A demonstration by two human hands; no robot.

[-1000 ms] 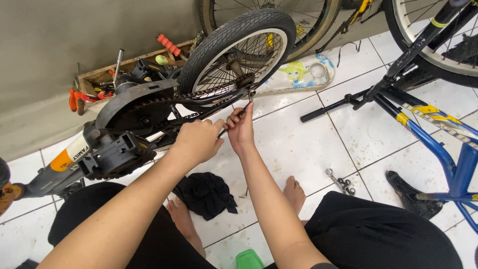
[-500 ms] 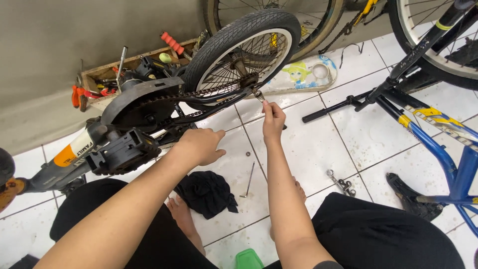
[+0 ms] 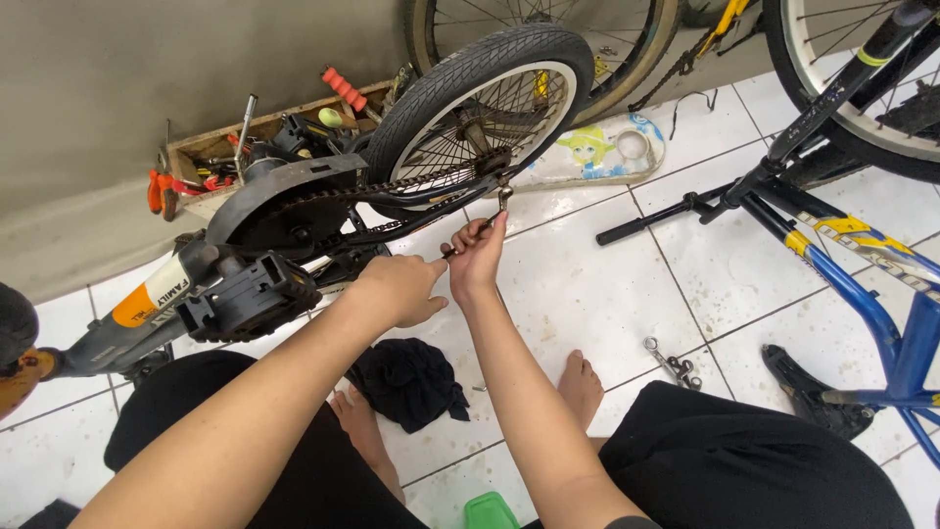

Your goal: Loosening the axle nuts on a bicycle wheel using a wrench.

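Since half a second ago the right hand (image 3: pixel 477 257) has drawn back a little from the wheel, and the left hand (image 3: pixel 401 289) has closed up beside it. Now the right hand's fingers pinch a thin metal wrench (image 3: pixel 487 220) whose head sits at the rear axle nut (image 3: pixel 504 193) of the small black-tyred bicycle wheel (image 3: pixel 480 93). The left hand is loosely curled, fingertips touching the wrench's near end. Beside them runs the black chain guard (image 3: pixel 284 201), with an orange-and-white label (image 3: pixel 162 294) on the grey frame tube. A black rag (image 3: pixel 411 380) lies on the white tiled floor (image 3: pixel 587 284) between bare feet. A wooden tool box (image 3: pixel 211 147) stands by the wall; a cartoon-printed pale board (image 3: pixel 597 152) lies behind the wheel, and a blue bicycle frame (image 3: pixel 881 294) stands to the right.
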